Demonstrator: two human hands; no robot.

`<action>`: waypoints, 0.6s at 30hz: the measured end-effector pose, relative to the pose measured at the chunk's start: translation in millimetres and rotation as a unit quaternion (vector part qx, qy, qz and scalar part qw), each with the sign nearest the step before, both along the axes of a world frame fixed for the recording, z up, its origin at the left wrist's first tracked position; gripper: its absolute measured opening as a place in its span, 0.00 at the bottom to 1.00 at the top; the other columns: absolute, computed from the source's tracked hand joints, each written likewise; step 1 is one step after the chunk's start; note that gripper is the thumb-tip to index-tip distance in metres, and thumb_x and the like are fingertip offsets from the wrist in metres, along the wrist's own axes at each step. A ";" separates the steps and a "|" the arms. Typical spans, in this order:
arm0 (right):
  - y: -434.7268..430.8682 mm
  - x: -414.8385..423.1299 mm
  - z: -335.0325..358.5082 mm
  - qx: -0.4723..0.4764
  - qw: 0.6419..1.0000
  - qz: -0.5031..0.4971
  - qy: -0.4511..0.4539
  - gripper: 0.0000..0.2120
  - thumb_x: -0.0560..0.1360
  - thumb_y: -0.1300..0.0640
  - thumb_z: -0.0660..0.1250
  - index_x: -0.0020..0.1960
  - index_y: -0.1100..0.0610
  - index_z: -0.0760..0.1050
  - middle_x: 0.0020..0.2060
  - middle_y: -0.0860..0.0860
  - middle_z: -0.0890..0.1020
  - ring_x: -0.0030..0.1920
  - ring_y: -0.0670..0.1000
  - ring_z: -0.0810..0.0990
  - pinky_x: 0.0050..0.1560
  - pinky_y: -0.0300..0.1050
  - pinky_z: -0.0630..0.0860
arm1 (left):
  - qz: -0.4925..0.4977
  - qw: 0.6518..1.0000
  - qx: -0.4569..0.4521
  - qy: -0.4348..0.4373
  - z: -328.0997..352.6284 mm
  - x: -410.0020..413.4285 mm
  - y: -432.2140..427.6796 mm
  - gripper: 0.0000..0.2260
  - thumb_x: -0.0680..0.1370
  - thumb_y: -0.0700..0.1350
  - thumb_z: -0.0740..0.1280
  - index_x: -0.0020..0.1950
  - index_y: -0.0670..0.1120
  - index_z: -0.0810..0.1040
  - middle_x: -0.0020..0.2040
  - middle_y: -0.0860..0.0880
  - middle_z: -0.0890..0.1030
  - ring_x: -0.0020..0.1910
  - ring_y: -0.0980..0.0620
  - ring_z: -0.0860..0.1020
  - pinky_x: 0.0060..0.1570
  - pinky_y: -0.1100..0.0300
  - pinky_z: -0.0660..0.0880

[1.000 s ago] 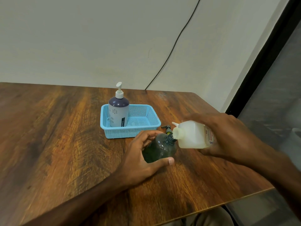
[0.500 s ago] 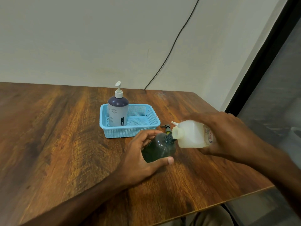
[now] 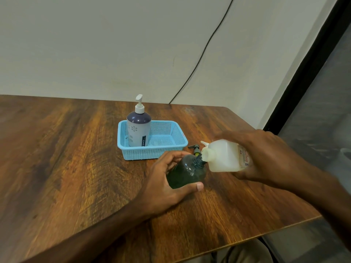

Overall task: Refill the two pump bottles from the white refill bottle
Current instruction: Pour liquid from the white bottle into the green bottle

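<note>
My left hand [image 3: 167, 184] grips a dark green pump bottle [image 3: 187, 173] that stands on the table with its neck open. My right hand [image 3: 266, 158] holds the white refill bottle [image 3: 223, 158] tipped on its side, its spout touching the green bottle's neck. The green bottle's pump head [image 3: 195, 149] lies on the table just behind the two bottles. A second pump bottle [image 3: 138, 128], grey and purple with a white pump, stands upright in the left end of a blue basket [image 3: 161, 151].
The wooden table [image 3: 66, 158] ends close on the right and near sides. A black cable [image 3: 199, 59] runs down the wall behind the table. A dark frame and screen stand to the right.
Hands and bottles keep the same pose. Only the view shifts slightly.
</note>
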State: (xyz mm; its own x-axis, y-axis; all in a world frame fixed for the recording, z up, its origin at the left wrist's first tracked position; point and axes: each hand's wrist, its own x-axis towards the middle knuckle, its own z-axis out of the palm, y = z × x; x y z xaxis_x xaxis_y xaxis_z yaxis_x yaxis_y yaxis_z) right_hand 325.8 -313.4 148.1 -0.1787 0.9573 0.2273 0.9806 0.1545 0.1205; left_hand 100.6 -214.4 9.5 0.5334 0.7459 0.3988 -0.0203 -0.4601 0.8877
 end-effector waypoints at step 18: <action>0.5 -0.7 2.3 0.000 1.000 0.000 -0.009 0.38 0.64 0.45 0.81 0.70 0.37 0.69 0.59 0.39 0.81 0.55 0.40 0.73 0.46 0.37 0.66 | 0.000 1.000 -0.002 0.001 1.9 -0.4 -2.4 0.31 0.66 0.61 0.81 0.65 0.64 0.75 0.65 0.59 0.80 0.67 0.55 0.79 0.66 0.50 0.79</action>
